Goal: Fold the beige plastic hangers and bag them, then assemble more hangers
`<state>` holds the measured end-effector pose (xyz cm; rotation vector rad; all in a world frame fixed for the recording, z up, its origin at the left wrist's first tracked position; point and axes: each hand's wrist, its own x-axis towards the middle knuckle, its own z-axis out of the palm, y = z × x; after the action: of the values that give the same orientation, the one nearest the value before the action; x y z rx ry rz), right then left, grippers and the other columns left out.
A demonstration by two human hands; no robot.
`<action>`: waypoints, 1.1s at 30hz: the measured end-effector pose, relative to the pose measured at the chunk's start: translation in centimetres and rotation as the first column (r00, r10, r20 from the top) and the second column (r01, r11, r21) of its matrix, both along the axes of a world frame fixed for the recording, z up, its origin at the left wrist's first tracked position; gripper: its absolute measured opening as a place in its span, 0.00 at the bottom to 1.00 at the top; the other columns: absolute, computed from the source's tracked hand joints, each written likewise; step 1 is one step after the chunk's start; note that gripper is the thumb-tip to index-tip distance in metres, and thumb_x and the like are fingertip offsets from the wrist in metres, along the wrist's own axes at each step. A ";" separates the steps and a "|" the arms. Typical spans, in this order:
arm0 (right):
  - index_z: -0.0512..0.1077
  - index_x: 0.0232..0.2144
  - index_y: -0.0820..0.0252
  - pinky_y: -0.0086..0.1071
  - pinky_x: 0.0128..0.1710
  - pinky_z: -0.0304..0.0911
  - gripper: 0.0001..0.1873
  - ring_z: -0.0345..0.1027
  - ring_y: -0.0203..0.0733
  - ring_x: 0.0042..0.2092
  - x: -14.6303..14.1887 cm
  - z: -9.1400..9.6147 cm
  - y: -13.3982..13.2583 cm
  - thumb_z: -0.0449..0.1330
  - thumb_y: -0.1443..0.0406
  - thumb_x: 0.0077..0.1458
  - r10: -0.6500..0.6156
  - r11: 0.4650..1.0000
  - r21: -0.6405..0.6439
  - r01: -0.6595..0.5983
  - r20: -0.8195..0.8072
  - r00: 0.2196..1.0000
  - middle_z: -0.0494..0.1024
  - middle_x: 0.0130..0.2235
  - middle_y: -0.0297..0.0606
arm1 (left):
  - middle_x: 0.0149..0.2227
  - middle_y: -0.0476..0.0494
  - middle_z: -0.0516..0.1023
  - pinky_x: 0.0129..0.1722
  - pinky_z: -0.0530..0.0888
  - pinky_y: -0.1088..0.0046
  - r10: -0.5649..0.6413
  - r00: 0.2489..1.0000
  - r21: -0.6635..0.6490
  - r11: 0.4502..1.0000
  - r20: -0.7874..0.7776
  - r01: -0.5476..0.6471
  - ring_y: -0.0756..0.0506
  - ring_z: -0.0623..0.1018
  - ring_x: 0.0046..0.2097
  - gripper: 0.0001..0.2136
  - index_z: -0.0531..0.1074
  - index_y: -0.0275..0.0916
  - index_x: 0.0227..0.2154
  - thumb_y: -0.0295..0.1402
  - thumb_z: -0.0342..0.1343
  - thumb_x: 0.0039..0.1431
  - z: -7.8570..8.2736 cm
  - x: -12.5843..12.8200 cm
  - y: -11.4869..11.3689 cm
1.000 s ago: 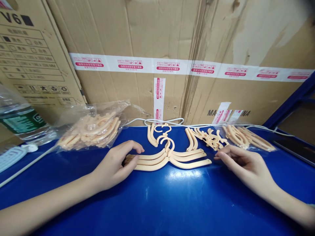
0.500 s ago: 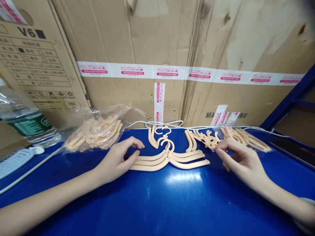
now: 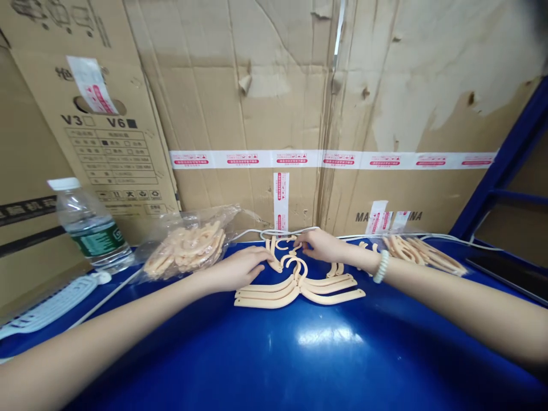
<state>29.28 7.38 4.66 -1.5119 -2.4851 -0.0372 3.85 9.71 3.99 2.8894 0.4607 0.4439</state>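
A stack of peach plastic hangers (image 3: 299, 287) lies flat on the blue table (image 3: 299, 354). Just behind it are loose hanger pieces (image 3: 274, 251), curved arms and hooks. My left hand (image 3: 240, 268) lies beside the stack's left end, fingers together, fingertips pinching a curved arm piece. My right hand (image 3: 319, 245), with a white bead bracelet (image 3: 381, 266) on the wrist, has crossed to the middle; its fingers are closed on a hook piece (image 3: 294, 245) at the back.
A clear bag of hanger parts (image 3: 188, 248) lies at the left and a loose pile (image 3: 422, 254) at the right. A water bottle (image 3: 89, 225), a white power strip (image 3: 47, 305) and a white cable (image 3: 257, 231) are near. Cardboard boxes (image 3: 257, 114) wall the back; a dark device (image 3: 509, 268) lies at the right.
My right hand moved left from the right-hand pile to the hook pieces at the middle back. My left hand slid forward to the loose arm pieces. The view tilted upward.
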 end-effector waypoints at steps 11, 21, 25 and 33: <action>0.76 0.29 0.60 0.28 0.32 0.56 0.07 0.68 0.39 0.33 1.7 -0.6 1.3 0.59 0.73 0.47 0.149 0.988 0.049 -0.145 -0.083 0.985 0.75 0.31 0.37 | 0.48 0.42 0.76 0.51 0.72 0.64 0.025 1.000 0.096 0.995 0.002 -0.025 0.43 0.75 0.51 0.19 0.74 0.40 0.42 0.16 0.47 0.55 -1.1 -1.1 0.4; 0.67 0.28 0.61 0.26 0.18 0.52 0.21 0.56 0.32 0.19 3.4 -0.9 -1.6 0.54 0.48 0.55 -0.087 0.985 0.043 0.170 -0.725 0.683 0.65 0.18 0.29 | 0.40 0.48 0.76 0.38 0.72 0.75 0.039 0.999 0.070 0.997 0.017 -0.040 0.48 0.78 0.40 0.11 0.72 0.40 0.35 0.19 0.48 0.58 -2.1 -1.1 1.4; 0.69 0.30 0.62 0.25 0.13 0.51 0.22 0.54 0.30 0.15 2.5 0.0 -3.7 0.58 0.47 0.52 -0.167 0.980 -0.086 0.178 -0.842 0.513 0.65 0.16 0.28 | 0.39 0.47 0.75 0.39 0.72 0.74 0.060 0.995 0.068 0.996 0.074 -0.065 0.49 0.76 0.40 0.17 0.69 0.40 0.40 0.15 0.43 0.56 -1.9 -1.3 0.9; 0.73 0.32 0.64 0.24 0.18 0.62 0.17 0.62 0.29 0.18 -0.4 1.2 -8.6 0.69 0.56 0.46 -0.218 0.975 -0.221 -0.023 -0.972 0.089 0.77 0.24 0.35 | 0.40 0.42 0.77 0.45 0.73 0.70 0.187 0.836 -0.302 0.953 0.516 -0.027 0.46 0.76 0.44 0.10 0.75 0.37 0.32 0.30 0.49 0.65 -0.2 -0.9 -5.0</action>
<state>28.86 -1.18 5.89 -1.0477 -1.1798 0.9378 2.94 4.68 3.75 2.3227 0.5350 1.0767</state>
